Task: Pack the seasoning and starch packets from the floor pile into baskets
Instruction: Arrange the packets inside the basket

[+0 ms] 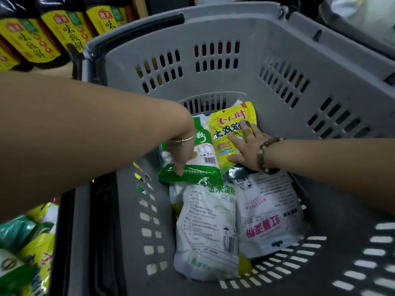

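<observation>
We reach both arms into the grey basket (256,39). Our left grip (183,154) curls round the near edge of a green-and-white packet (206,159), thumb on its green end. Our right grip (248,146) lies released, fingers straight and spread, pressing flat on the yellow packet (230,127) just beside it. Nearer to us on the basket bottom lie a white starch packet (205,231) and a pink-lettered packet (269,214), side by side. More packets (25,253) sit heaped outside the basket at lower left; yellow-labelled bottles (32,39) stand behind
</observation>
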`<state>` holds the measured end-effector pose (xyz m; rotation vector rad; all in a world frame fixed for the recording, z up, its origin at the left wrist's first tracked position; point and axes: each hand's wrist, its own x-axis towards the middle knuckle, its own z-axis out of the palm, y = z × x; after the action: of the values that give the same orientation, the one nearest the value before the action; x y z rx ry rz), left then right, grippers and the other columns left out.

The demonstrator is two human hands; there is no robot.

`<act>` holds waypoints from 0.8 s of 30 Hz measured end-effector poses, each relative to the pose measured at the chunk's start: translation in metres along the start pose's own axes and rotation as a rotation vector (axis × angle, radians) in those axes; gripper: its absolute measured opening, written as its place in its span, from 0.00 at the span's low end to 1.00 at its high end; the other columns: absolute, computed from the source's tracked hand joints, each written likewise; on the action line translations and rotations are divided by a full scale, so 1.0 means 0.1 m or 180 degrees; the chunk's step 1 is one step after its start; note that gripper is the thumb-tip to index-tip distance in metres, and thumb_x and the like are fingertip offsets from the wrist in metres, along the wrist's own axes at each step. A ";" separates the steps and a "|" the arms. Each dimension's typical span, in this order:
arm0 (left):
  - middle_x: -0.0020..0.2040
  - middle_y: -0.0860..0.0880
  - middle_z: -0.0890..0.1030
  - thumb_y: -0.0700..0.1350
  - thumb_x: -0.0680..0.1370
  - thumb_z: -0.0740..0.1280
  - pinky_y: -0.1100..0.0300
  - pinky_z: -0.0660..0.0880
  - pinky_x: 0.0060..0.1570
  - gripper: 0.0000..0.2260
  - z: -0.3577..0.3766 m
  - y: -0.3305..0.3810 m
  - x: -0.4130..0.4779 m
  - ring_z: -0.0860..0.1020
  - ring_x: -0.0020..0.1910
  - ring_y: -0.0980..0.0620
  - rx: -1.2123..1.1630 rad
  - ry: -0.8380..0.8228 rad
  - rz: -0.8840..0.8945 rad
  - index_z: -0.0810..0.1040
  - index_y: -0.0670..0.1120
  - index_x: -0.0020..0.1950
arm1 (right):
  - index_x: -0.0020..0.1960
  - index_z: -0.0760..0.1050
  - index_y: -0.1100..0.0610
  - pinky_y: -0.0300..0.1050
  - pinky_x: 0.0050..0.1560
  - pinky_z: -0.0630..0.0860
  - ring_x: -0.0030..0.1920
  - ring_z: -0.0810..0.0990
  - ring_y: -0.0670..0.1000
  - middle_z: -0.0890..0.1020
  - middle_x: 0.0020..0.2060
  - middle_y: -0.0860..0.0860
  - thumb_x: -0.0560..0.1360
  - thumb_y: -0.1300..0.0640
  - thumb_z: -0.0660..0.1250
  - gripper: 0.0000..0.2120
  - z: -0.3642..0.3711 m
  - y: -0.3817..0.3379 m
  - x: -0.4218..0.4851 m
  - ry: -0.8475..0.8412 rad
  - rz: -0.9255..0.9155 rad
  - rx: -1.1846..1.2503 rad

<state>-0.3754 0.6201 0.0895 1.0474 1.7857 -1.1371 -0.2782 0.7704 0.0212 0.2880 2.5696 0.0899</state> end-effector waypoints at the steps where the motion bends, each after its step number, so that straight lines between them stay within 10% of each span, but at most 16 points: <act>1: 0.77 0.42 0.54 0.55 0.80 0.59 0.60 0.66 0.67 0.34 -0.07 -0.01 -0.05 0.58 0.74 0.44 0.0003 -0.0051 0.0035 0.45 0.44 0.78 | 0.75 0.35 0.44 0.61 0.74 0.46 0.75 0.37 0.62 0.30 0.73 0.56 0.75 0.30 0.46 0.36 -0.02 0.00 0.02 -0.0061 0.0019 -0.0019; 6: 0.75 0.48 0.63 0.52 0.80 0.59 0.54 0.60 0.71 0.27 -0.24 -0.16 -0.48 0.63 0.72 0.47 -0.0956 0.0882 0.0157 0.54 0.49 0.77 | 0.76 0.45 0.46 0.63 0.70 0.61 0.73 0.56 0.65 0.44 0.76 0.58 0.75 0.33 0.54 0.37 -0.41 -0.07 0.02 -0.0317 0.0006 -0.0361; 15: 0.57 0.52 0.76 0.51 0.78 0.63 0.64 0.65 0.52 0.18 0.64 -0.70 -1.63 0.73 0.54 0.53 -0.2501 0.3955 -0.0479 0.71 0.53 0.68 | 0.77 0.43 0.49 0.46 0.67 0.63 0.72 0.63 0.55 0.56 0.76 0.55 0.76 0.47 0.64 0.39 -1.54 -0.47 -0.60 0.1486 -0.0588 0.0923; 24: 0.49 0.62 0.76 0.57 0.69 0.63 0.65 0.67 0.53 0.22 2.31 -0.72 -2.20 0.74 0.52 0.60 -0.3290 0.4483 -0.1141 0.76 0.55 0.62 | 0.76 0.52 0.46 0.38 0.62 0.62 0.71 0.63 0.49 0.62 0.73 0.48 0.75 0.47 0.65 0.34 -2.04 -1.74 -1.41 0.1983 -0.1719 0.1110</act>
<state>-0.3200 0.3338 0.2365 0.8272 3.0972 0.7542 -0.3020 0.5683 0.2453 -0.3793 3.1724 -0.5521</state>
